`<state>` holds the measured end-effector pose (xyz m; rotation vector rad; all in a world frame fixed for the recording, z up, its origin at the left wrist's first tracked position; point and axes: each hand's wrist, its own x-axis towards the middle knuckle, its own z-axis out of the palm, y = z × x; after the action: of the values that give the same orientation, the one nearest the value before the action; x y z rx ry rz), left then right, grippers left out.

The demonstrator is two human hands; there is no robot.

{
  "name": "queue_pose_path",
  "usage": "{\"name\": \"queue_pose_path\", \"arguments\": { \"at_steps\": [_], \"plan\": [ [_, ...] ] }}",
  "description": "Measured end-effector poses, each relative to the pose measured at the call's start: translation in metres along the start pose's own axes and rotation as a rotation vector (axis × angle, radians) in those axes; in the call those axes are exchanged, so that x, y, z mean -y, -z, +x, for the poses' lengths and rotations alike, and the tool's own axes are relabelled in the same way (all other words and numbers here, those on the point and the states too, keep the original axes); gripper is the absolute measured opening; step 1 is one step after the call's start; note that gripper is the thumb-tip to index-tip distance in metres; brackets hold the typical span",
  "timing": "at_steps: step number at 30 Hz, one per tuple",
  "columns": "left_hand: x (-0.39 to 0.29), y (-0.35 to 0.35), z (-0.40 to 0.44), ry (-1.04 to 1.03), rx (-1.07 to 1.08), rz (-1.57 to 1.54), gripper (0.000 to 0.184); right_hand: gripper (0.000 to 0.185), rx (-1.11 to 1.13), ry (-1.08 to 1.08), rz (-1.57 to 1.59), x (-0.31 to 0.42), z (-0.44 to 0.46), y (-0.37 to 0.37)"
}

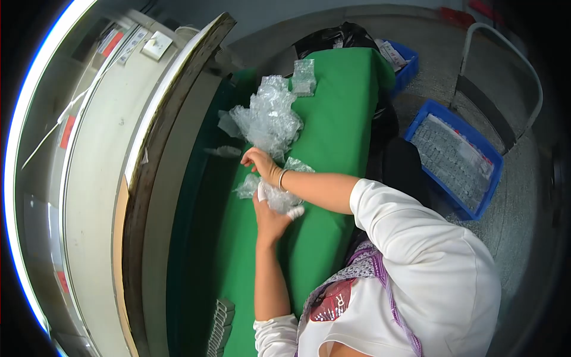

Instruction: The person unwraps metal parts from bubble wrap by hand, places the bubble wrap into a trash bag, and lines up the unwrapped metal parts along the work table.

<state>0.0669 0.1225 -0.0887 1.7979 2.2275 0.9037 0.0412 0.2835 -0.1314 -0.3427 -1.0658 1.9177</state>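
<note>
My left hand (272,219), with white covers on the thumb and a finger, is around a clear bubble wrap bag (278,199) on the green-covered table (333,113). Thumb and fingers lie on either side of the plastic. Just above it, my right hand (263,165), with a bracelet at the wrist, is bent with its fingers curled; what they hold, if anything, is hidden. Beyond it lies a loose heap of clear bubble wrap bags (270,116). A squared stack of wrapped pieces (304,77) stands at the table's far end.
A row of grey pieces (220,328) sits at the near left of the table. On the right, a blue crate (495,172) holds many grey pieces; another blue crate (409,74) and a black bag (333,37) are farther back. A shelf edge (140,238) runs along the left.
</note>
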Motion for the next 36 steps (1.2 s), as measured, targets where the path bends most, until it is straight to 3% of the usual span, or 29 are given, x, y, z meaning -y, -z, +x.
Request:
{"name": "queue_pose_path", "arguments": {
  "at_steps": [3, 5, 7, 9, 10, 12, 14, 16, 18, 20, 21, 22, 24, 25, 26, 28, 29, 30, 31, 32, 33, 34, 35, 36],
  "plan": [
    [0.003, -0.036, 0.003, 0.099, -0.263, 0.117, 0.071, 0.042, 0.250, -0.188, 0.120, 0.006, -0.001, 0.014],
    [0.006, -0.037, 0.016, 0.138, -0.238, 0.134, 0.068, 0.047, 0.280, -0.160, 0.169, 0.022, 0.010, 0.017],
    [0.011, -0.030, 0.026, 0.084, -0.282, 0.157, 0.064, 0.047, 0.213, 0.050, -0.185, 0.065, 0.003, 0.011],
    [0.010, -0.042, 0.029, 0.046, -0.307, 0.149, 0.061, 0.054, 0.249, 0.285, -0.786, 0.136, -0.039, 0.039],
    [0.009, -0.051, 0.037, 0.100, -0.313, -0.060, 0.060, 0.072, 0.211, 0.403, -1.055, 0.149, -0.048, 0.062],
    [0.003, -0.062, 0.048, 0.165, -0.232, -0.545, 0.052, 0.080, 0.354, 0.199, -1.209, 0.162, -0.084, 0.085],
    [-0.046, -0.069, 0.050, 0.158, -0.030, -0.978, 0.056, 0.103, 0.486, 0.010, -1.167, 0.177, -0.123, 0.096],
    [-0.074, -0.080, 0.058, 0.268, 0.136, -1.310, 0.059, 0.109, 0.432, 0.104, -1.237, 0.192, -0.135, 0.110],
    [-0.087, -0.084, 0.065, 0.406, 0.272, -1.431, 0.065, 0.098, 0.373, 0.145, -1.227, 0.206, -0.134, 0.129],
    [-0.110, -0.089, 0.095, 0.346, 0.342, -1.478, 0.070, 0.079, 0.296, 0.458, -1.197, 0.222, -0.116, 0.160],
    [-0.123, -0.092, 0.115, 0.288, 0.396, -1.519, 0.076, 0.064, 0.221, 0.506, -1.177, 0.239, -0.104, 0.177],
    [-0.140, -0.099, 0.139, 0.244, 0.405, -1.491, 0.087, 0.064, 0.166, 0.519, -1.162, 0.250, -0.088, 0.195],
    [-0.137, -0.127, 0.193, 0.087, 0.452, -1.323, 0.094, 0.058, 0.061, 0.546, -1.093, 0.265, -0.048, 0.229],
    [-0.147, -0.133, 0.219, 0.076, 0.417, -0.872, 0.100, 0.057, 0.043, 0.552, -1.082, 0.265, -0.029, 0.245],
    [-0.157, -0.131, 0.238, -0.075, 0.462, -0.589, 0.103, 0.059, 0.046, 0.485, -1.065, 0.261, -0.009, 0.261],
    [-0.145, -0.156, 0.264, -0.152, 0.288, -0.779, 0.101, 0.057, -0.007, 0.462, -1.000, 0.265, 0.035, 0.292],
    [-0.136, -0.167, 0.276, -0.078, 0.203, -0.864, 0.100, 0.055, -0.059, 0.499, -0.934, 0.263, 0.064, 0.311],
    [-0.124, -0.170, 0.287, -0.142, 0.167, -0.816, 0.096, 0.053, -0.117, 0.419, -0.747, 0.266, 0.097, 0.340],
    [-0.122, -0.168, 0.279, -0.172, 0.079, -0.762, 0.093, 0.052, -0.118, 0.568, -0.680, 0.280, 0.127, 0.366],
    [-0.118, -0.168, 0.260, -0.229, 0.034, -0.733, 0.090, 0.048, -0.205, 0.432, -0.626, 0.302, 0.141, 0.383],
    [-0.099, -0.182, 0.255, -0.244, 0.056, -0.667, 0.087, 0.040, -0.303, 0.463, -0.611, 0.308, 0.178, 0.408],
    [-0.074, -0.203, 0.260, -0.194, 0.141, -0.617, 0.083, 0.034, -0.262, 0.479, -0.690, 0.300, 0.233, 0.457],
    [-0.080, -0.201, 0.266, -0.194, 0.283, -0.397, 0.076, 0.030, -0.297, 0.437, -0.728, 0.285, 0.277, 0.488],
    [-0.083, -0.198, 0.267, -0.257, 0.257, -0.412, 0.069, 0.032, -0.290, 0.365, -0.604, 0.272, 0.305, 0.507]
  ]
}}
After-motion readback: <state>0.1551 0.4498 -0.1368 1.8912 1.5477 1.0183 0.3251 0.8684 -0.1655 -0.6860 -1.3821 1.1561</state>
